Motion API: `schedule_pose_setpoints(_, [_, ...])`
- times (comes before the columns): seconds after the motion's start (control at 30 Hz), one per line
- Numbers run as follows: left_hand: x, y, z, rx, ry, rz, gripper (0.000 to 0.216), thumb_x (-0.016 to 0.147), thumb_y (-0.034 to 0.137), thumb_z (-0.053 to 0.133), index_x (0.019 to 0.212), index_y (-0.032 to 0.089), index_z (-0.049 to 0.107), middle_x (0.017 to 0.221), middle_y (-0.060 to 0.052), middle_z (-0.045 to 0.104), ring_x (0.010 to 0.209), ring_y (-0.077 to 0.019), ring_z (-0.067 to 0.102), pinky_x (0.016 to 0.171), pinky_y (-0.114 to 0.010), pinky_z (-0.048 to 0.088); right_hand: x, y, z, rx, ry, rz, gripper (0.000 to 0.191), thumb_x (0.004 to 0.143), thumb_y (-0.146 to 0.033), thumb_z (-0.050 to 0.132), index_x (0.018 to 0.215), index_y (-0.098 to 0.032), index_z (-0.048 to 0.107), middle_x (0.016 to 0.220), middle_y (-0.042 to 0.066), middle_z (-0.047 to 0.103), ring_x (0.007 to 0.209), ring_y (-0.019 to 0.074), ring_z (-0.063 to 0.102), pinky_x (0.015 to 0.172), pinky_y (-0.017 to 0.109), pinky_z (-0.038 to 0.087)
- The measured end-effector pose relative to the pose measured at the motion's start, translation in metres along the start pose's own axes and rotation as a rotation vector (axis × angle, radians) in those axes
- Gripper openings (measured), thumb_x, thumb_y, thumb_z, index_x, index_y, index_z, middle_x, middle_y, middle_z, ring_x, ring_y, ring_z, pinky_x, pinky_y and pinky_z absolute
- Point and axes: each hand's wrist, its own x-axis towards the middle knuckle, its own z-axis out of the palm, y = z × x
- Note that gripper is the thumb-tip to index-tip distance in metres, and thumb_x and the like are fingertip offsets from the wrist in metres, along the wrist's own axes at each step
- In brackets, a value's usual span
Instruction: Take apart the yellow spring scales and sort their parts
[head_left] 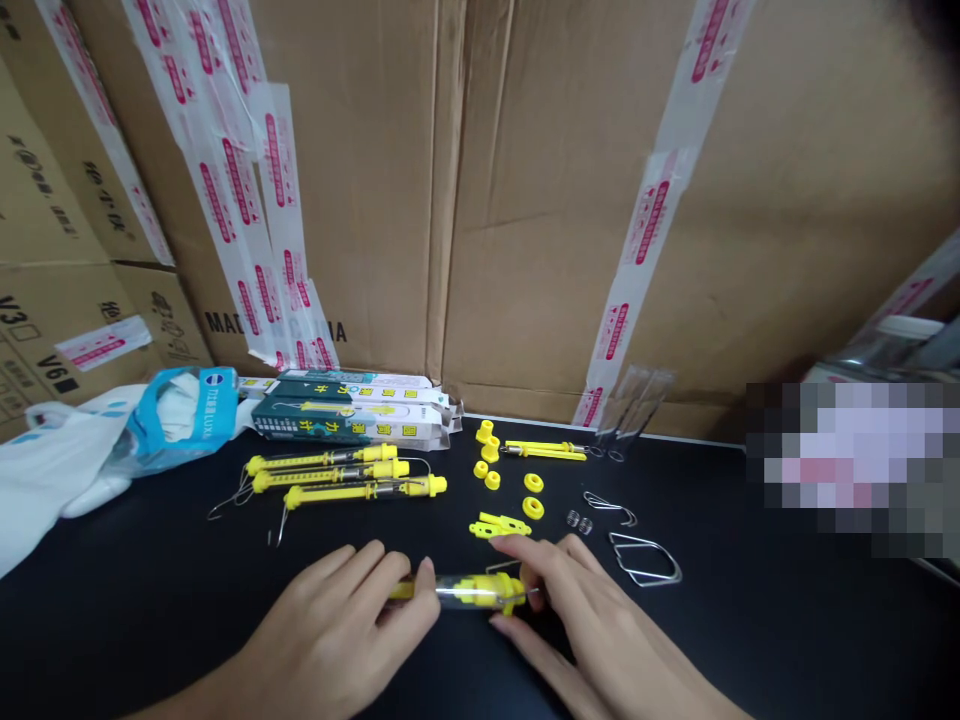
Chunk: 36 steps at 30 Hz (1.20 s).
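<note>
My left hand [352, 620] is closed round the clear tube of a spring scale [469, 592], which lies level just above the black table. Yellow parts show through the tube, and a yellow cap sits at its right end. My right hand [592, 620] is closed at that cap, its fingertips by a thin metal wire sticking out of the end; the thumb is below the cap. Just behind it lie flat yellow pieces [500, 525]. To the right are wire hooks [611, 507], a bent wire loop [645, 560] and two small springs [579, 522].
Three assembled spring scales [364, 490] lie at left, before printed boxes [352, 410]. Small yellow caps [487, 450], yellow rings [533, 509], yellow rods with springs [546, 450] and clear tubes [634, 410] are behind. A blue-white packet [184, 410] stands left. Cardboard [540, 250] walls the back.
</note>
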Motion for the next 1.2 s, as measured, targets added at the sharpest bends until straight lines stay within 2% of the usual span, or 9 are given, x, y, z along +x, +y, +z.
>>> schedule_pose_setpoints(0.07, [0.002,0.0,-0.001,-0.001,0.001,0.003,0.047,0.096,-0.003,0.021,0.1,0.019,0.062,0.068,0.002,0.067,0.057,-0.0136,0.064,0.054,-0.025,0.047,-0.001,0.001,0.001,0.06,-0.077,0.067,0.034,0.104,-0.036,0.044,0.133,-0.018,0.04,0.097,0.009,0.07,0.077,0.0195,0.069,0.068,0.031,0.059])
schedule_pose_setpoints(0.13, [0.002,0.0,0.0,0.0,-0.01,0.017,0.047,0.096,-0.004,0.02,0.103,0.018,0.061,0.068,0.001,0.067,0.057,-0.0143,0.065,0.053,-0.026,0.046,-0.002,0.002,0.003,0.107,-0.111,0.125,0.025,0.103,-0.034,0.045,0.124,-0.021,0.043,0.099,0.007,0.07,0.076,0.0186,0.069,0.067,0.031,0.059])
schedule_pose_setpoints(0.23, [0.001,0.0,0.002,0.018,-0.017,0.043,0.044,0.096,-0.004,0.022,0.105,0.017,0.06,0.067,0.001,0.066,0.054,-0.0146,0.064,0.049,-0.027,0.043,-0.005,0.003,0.006,0.083,-0.057,0.139,0.011,0.105,-0.032,0.042,0.107,-0.023,0.046,0.094,0.005,0.069,0.072,0.0179,0.067,0.065,0.031,0.057])
schedule_pose_setpoints(0.43, [-0.002,-0.001,0.007,0.08,0.003,0.068,0.038,0.097,-0.004,0.03,0.104,0.018,0.06,0.059,0.004,0.057,0.046,-0.0129,0.057,0.046,-0.027,0.036,0.0,0.002,0.002,-0.035,0.027,0.094,0.018,0.105,-0.037,0.041,0.098,-0.022,0.045,0.077,0.001,0.062,0.064,0.0164,0.062,0.057,0.028,0.049])
schedule_pose_setpoints(0.6, [-0.002,0.0,0.01,0.08,0.013,0.076,0.037,0.094,-0.005,0.034,0.104,0.018,0.06,0.056,0.006,0.053,0.045,-0.0125,0.055,0.046,-0.028,0.034,0.001,0.003,-0.001,-0.099,-0.024,0.032,0.021,0.106,-0.032,0.04,0.088,-0.023,0.047,0.073,-0.001,0.059,0.061,0.0162,0.058,0.056,0.029,0.043])
schedule_pose_setpoints(0.8, [-0.002,0.0,0.011,0.071,0.042,0.101,0.033,0.095,-0.002,0.036,0.104,0.018,0.061,0.056,0.005,0.054,0.044,-0.0135,0.055,0.045,-0.028,0.034,-0.001,0.003,-0.003,-0.002,-0.095,0.048,0.023,0.106,-0.032,0.041,0.086,-0.024,0.048,0.073,-0.002,0.059,0.062,0.016,0.056,0.058,0.028,0.041])
schedule_pose_setpoints(1.1, [-0.002,0.002,0.004,0.022,-0.055,0.147,0.036,0.088,-0.003,0.037,0.108,0.018,0.058,0.059,0.003,0.06,0.045,-0.0152,0.059,0.042,-0.027,0.04,-0.003,0.006,-0.006,0.11,-0.205,0.075,0.025,0.102,-0.026,0.051,0.078,-0.022,0.046,0.069,-0.004,0.057,0.061,0.0132,0.053,0.062,0.026,0.04])
schedule_pose_setpoints(1.2, [-0.003,0.001,0.005,0.004,-0.083,0.15,0.039,0.083,-0.004,0.04,0.11,0.017,0.057,0.061,0.003,0.061,0.046,-0.0159,0.061,0.042,-0.027,0.043,-0.001,0.008,-0.005,0.182,-0.208,0.11,0.027,0.1,-0.029,0.054,0.076,-0.022,0.044,0.068,-0.003,0.058,0.063,0.0129,0.051,0.057,0.023,0.037])
